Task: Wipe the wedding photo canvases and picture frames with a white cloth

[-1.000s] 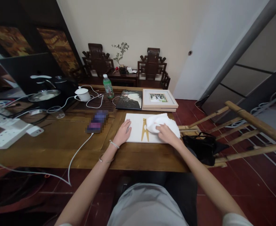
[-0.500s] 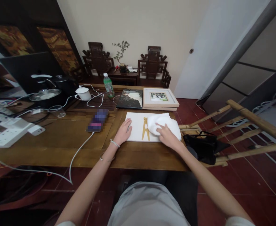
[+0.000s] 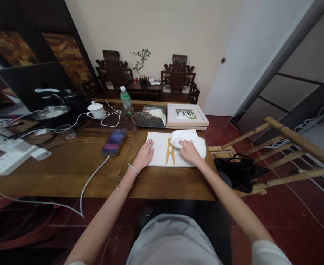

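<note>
The right hand (image 3: 189,152) lies palm down on a bunched white cloth (image 3: 190,141), fingers curled loosely over its near edge; whether it grips the cloth or only presses on it cannot be told. The cloth sits on the far right part of a white board (image 3: 158,154) that lies flat on the wooden desk (image 3: 68,165), and it hides that corner of the board. The left hand (image 3: 144,156) rests flat and open on the board's left edge, at about 9 o'clock from the cloth, fingers together and holding nothing. A thin bracelet (image 3: 133,169) circles the left wrist.

Between the two hands a yellow-brown figure (image 3: 169,151) is printed on the board; its upper end runs close to the cloth and its shape is hard to read.

At 12 o'clock from the board, just beyond it, lie a framed photo (image 3: 186,115) and, to its left, a dark picture (image 3: 152,116). A green bottle (image 3: 126,101) stands further off at 11 o'clock. At 9 o'clock from the left hand is a blurred-out phone (image 3: 113,141) with a white cable (image 3: 91,179) running off the desk's near edge. A white power strip (image 3: 6,159) lies at the far left, partly cut off by the frame.

At 3 o'clock, off the desk, a black bag (image 3: 238,172) sits on a bamboo chair (image 3: 291,154).
</note>
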Demonstrator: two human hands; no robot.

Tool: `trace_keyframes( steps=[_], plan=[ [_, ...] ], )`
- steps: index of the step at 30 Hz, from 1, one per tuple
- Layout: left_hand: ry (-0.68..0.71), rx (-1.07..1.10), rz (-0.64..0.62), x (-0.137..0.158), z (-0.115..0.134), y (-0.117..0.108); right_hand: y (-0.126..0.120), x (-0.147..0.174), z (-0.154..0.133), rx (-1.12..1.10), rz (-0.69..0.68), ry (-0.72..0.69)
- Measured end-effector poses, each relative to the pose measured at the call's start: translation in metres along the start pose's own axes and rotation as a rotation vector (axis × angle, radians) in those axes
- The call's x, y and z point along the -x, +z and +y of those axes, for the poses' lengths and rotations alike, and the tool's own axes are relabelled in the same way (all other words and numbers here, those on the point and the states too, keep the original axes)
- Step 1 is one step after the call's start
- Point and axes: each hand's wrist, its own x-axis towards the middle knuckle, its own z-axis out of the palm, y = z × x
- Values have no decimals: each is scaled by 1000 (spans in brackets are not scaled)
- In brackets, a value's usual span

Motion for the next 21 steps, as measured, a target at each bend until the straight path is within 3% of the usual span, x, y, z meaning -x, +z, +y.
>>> trace_keyframes(
  steps=[3,6,10,16,21],
  plan=[
    [5,-18,-2,0,-2,0,16,-28,-16,-7,49,37],
    [14,-23,1,0,-3,0,26,-30,-31,-3,28,-46],
    [21,-16,4,1,-3,1,28,5,-47,33,-61,-223],
    [-4,1,-1,0,0,0,12,69,-74,-13,-181,-304],
    [4,-10,-13,0,0,-1,5,58,-76,-39,-248,-283]
  ],
)
